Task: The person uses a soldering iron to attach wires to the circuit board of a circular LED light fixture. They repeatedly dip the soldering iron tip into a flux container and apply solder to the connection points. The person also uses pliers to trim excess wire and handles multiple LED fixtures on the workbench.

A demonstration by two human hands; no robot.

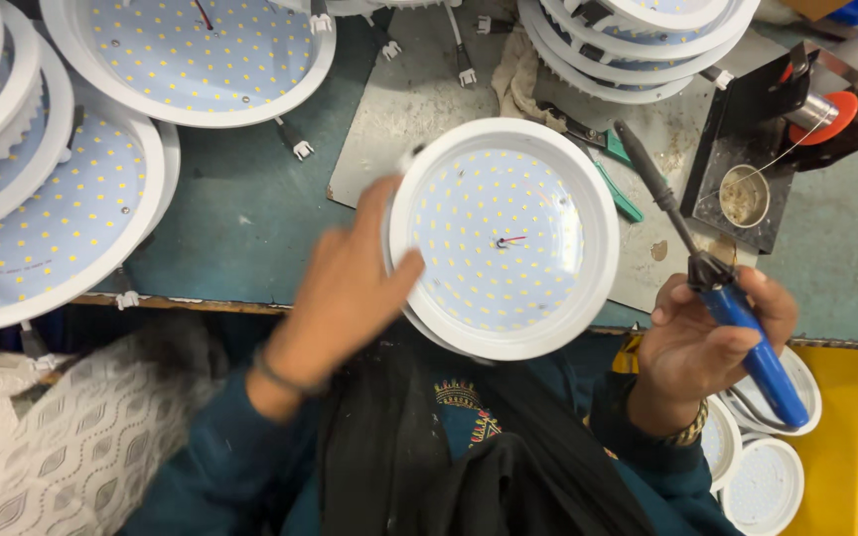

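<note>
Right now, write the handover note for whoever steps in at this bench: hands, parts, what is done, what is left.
Left hand: fingers grip the left rim of the round white lamp panel, held tilted over the bench edge.
Right hand: holds the blue-handled soldering iron, tip raised toward the bench, clear of the panel.
Parts: two short wires stick up at the panel's centre; solder spool and small tin at right.
Done: finished-looking panels stacked at left and top.
Left: whether the centre wires are soldered cannot be told; check them.
</note>
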